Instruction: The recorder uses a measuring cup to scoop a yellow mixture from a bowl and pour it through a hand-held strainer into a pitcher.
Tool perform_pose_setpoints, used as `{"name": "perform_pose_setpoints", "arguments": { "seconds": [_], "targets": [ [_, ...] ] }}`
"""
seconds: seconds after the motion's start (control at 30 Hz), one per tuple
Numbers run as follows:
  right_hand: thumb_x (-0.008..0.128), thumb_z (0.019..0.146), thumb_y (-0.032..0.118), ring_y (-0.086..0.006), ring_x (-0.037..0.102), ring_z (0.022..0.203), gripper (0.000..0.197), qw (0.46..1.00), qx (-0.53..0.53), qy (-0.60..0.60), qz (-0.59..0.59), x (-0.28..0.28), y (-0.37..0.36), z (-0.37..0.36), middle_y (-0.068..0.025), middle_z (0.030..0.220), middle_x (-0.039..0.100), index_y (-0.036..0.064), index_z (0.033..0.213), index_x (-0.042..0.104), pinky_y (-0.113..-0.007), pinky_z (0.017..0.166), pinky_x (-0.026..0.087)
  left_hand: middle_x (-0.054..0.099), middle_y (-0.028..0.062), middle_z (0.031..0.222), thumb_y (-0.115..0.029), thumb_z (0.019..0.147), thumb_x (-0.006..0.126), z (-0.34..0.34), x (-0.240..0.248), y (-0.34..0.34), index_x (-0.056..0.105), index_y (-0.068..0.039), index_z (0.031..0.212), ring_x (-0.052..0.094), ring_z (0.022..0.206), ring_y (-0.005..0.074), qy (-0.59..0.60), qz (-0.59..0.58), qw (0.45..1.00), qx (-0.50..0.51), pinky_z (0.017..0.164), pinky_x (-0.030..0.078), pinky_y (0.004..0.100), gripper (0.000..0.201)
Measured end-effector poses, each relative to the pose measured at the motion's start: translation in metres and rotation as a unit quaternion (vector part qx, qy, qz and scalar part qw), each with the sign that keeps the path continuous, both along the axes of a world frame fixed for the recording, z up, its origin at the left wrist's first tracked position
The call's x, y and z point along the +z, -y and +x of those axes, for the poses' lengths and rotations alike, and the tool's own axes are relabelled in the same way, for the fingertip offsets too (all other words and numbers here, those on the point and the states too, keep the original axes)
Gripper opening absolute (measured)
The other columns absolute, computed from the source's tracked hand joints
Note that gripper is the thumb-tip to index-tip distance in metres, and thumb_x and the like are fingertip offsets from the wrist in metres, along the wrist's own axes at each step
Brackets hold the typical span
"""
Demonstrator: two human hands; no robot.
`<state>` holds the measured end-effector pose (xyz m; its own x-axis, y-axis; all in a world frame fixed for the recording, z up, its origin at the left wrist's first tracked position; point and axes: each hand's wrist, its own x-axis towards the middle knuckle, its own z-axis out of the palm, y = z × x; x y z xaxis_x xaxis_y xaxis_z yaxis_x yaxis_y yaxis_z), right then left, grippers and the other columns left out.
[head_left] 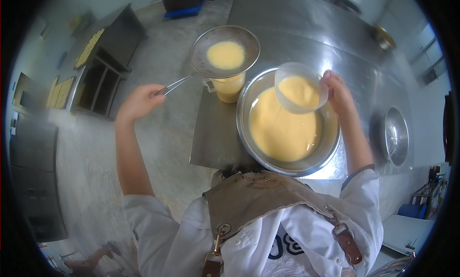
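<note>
My left hand (142, 101) is closed round the wire handle of a round sieve (199, 56), with a pool of yellow liquid (226, 55) in its mesh. The sieve sits over the mouth of a clear jug (228, 91), which has yellow liquid inside. In my right hand (338, 92) is a translucent plastic cup (286, 100), tilted and partly filled with the same liquid. It hangs above a large steel bowl (243, 139) holding much more of the yellow mixture. A thin drip seems to fall from the cup's lower edge.
The bowl and jug stand on a steel table (215, 147), the jug near its left edge. A second metal bowl (396, 136) is at the right, and a brass-coloured pan (384, 38) lies at the far right. A steel cabinet (100, 80) with yellow trays stands across the floor.
</note>
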<state>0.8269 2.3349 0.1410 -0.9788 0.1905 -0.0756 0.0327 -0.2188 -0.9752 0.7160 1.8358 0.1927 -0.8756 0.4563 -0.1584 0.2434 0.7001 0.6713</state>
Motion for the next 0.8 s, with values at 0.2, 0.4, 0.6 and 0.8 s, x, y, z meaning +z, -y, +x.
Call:
{"name": "perform_pose_setpoints", "arguments": {
  "seconds": [0.2,0.4,0.6,0.8],
  "targets": [
    [0.057,0.082,0.013,-0.0091,0.042,0.06,0.007,0.999,0.012,-0.047,-0.024,0.052,0.036,-0.062,0.0014,0.07,0.051,0.0075,0.08,0.052,-0.023,0.057,0.035,0.051,-0.0021,0.074,-0.006,0.08,0.06,0.001,-0.001,-0.003,0.06,0.002,0.1,0.043,0.069,0.0063,-0.032,-0.003,0.999,-0.014,0.062,0.037,0.0233,0.022],
    [0.062,0.079,0.015,-0.0101,0.043,0.062,0.013,0.995,0.017,-0.08,0.063,0.057,0.081,-0.119,0.0001,0.068,0.051,0.006,0.08,0.053,-0.025,0.06,0.036,0.049,-0.0016,0.072,-0.007,0.08,0.06,0.001,0.0,-0.006,0.059,0.002,0.095,0.041,0.066,0.0068,-0.038,0.008,0.999,-0.031,0.06,0.036,0.0241,0.018],
    [0.065,0.076,0.02,-0.0119,0.05,0.067,0.02,0.954,-0.04,-0.113,0.275,0.048,0.108,-0.146,-0.0031,0.069,0.054,0.0044,0.08,0.053,-0.026,0.064,0.042,0.064,0.0081,0.088,-0.01,0.08,0.061,0.0,0.006,-0.007,0.061,0.001,0.102,0.057,0.085,0.0148,-0.002,-0.042,0.999,-0.023,0.079,0.044,0.03,0.024],
    [0.061,0.076,0.025,-0.0202,0.062,0.077,0.02,0.867,-0.086,-0.143,0.47,0.051,0.117,-0.152,-0.0064,0.079,0.065,0.0077,0.083,0.057,-0.034,0.077,0.041,0.05,-0.0022,0.073,-0.008,0.081,0.06,0.003,0.002,-0.009,0.06,0.002,0.097,0.042,0.066,0.0068,-0.025,-0.006,1.0,0.0,0.06,0.036,0.0235,0.02]
  ]
}}
